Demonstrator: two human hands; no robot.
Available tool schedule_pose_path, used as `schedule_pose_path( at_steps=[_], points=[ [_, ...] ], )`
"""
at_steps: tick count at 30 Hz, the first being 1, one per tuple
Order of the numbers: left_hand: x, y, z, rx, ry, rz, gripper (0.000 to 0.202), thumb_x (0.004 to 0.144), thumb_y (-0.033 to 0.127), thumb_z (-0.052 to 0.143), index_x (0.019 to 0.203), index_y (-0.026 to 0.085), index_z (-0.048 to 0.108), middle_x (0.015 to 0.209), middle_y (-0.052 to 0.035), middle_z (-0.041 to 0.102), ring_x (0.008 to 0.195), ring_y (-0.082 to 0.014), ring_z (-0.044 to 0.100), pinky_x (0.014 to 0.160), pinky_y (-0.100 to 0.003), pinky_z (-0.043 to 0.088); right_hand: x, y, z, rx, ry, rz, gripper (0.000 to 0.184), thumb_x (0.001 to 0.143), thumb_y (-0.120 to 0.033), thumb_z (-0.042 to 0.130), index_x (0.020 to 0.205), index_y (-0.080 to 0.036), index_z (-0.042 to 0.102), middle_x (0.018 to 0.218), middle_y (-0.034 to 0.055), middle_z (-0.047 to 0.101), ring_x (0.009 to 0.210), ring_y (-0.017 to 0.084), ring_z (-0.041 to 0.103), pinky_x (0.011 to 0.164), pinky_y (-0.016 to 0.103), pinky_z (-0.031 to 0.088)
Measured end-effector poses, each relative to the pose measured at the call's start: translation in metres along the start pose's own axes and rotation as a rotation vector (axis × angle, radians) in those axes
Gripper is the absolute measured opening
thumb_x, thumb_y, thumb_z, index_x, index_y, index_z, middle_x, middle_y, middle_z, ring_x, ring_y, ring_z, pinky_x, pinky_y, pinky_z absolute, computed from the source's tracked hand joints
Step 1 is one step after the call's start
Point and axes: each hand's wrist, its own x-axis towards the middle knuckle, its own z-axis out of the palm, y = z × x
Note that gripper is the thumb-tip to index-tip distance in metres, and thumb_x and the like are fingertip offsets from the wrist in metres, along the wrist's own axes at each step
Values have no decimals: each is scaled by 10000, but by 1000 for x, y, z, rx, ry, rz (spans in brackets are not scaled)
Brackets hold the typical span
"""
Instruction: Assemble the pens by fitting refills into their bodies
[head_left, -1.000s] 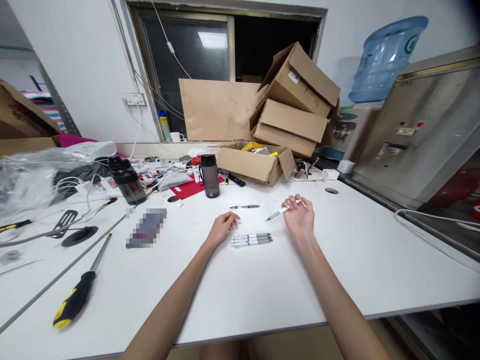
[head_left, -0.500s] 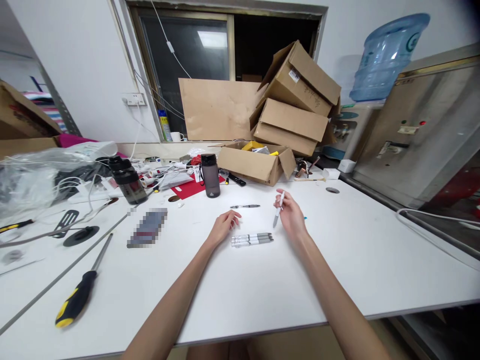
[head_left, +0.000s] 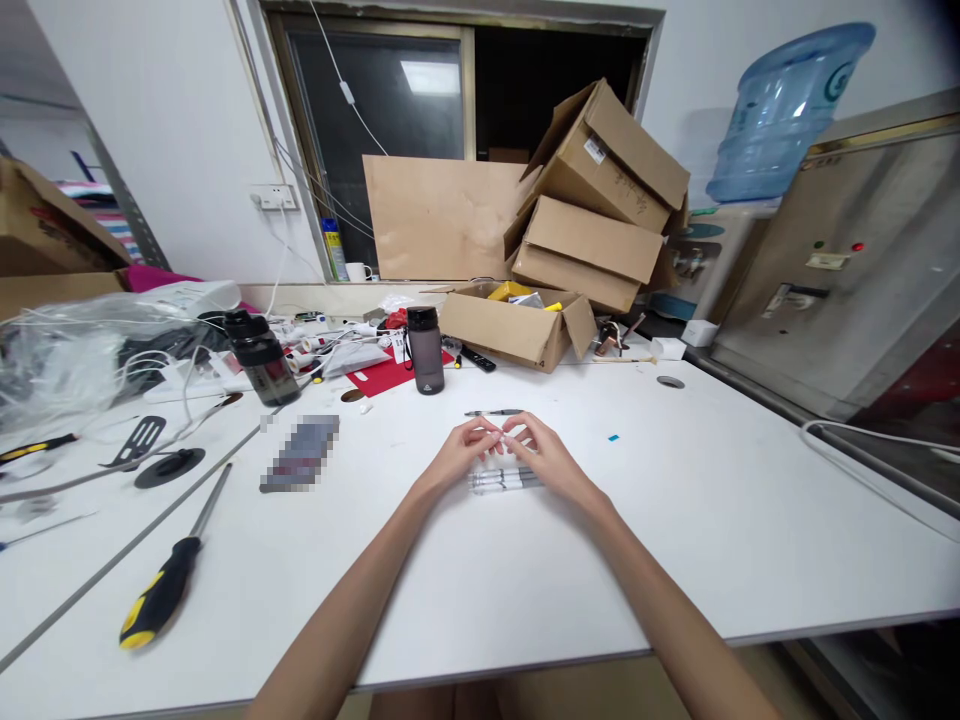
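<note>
My left hand and my right hand meet over the table, fingertips pinched together. Between them is a white and grey pen, almost wholly hidden by the fingers; only a small pale bit shows. Just under and in front of my hands, several clear-and-grey pens lie side by side, their right ends partly covered by my right hand. Beyond my fingers a single dark pen rests crosswise on the white table.
To the left lie a screwdriver and a blurred-out flat object. Farther back stand a dark bottle, another bottle and an opened cardboard box. A small blue scrap sits on the right.
My right hand has moved left with the pen and now meets my left hand, which has shifted slightly right and closed its fingers. The blue scrap has come into full view.
</note>
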Motion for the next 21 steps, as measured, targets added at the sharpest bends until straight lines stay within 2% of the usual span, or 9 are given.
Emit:
schedule_pose_path(
  at_steps=[5,9,12,14,17,21],
  points=[
    [2,-2,-11,-87,192,-37,365,884,551,616,919,187,615,856,-63,717,812,-181,637,672,-250,446,10,20,-10,30,271,95,261,926,-466,555,970,-234,665,972,51,691,848,213,638,822,339,487],
    [3,-1,-16,-140,241,-67,344,888,526,604,850,184,589,882,-73,712,835,-184,633,694,-255,458,16,32,-17,185,305,106,279,848,-479,651,933,-215,675,949,71,700,883,231,663,857,363,499],
    [2,-1,-22,-31,186,-32,342,900,527,582,865,187,590,868,-71,723,834,-193,637,773,-291,470,16,36,-17,149,263,114,274,861,-449,627,963,-208,705,994,78,720,934,236,670,907,373,483],
    [1,-2,-29,85,109,-7,334,911,518,573,910,186,614,892,-71,732,868,-204,637,825,-308,464,14,39,-18,91,225,168,283,849,-439,626,964,-202,728,981,79,735,916,239,669,886,372,481],
    [-3,-4,-40,220,6,-30,348,906,517,571,910,182,665,919,-63,719,892,-218,631,805,-302,458,10,43,-20,26,111,224,275,810,-431,654,889,-186,749,914,80,746,878,244,660,827,356,479],
    [-8,-6,-50,352,-166,-53,312,882,475,597,902,193,727,931,-48,713,830,-199,600,746,-280,441,5,50,-26,-17,-66,270,253,804,-390,659,879,-173,764,872,68,742,801,217,639,760,328,463]
  ],
)
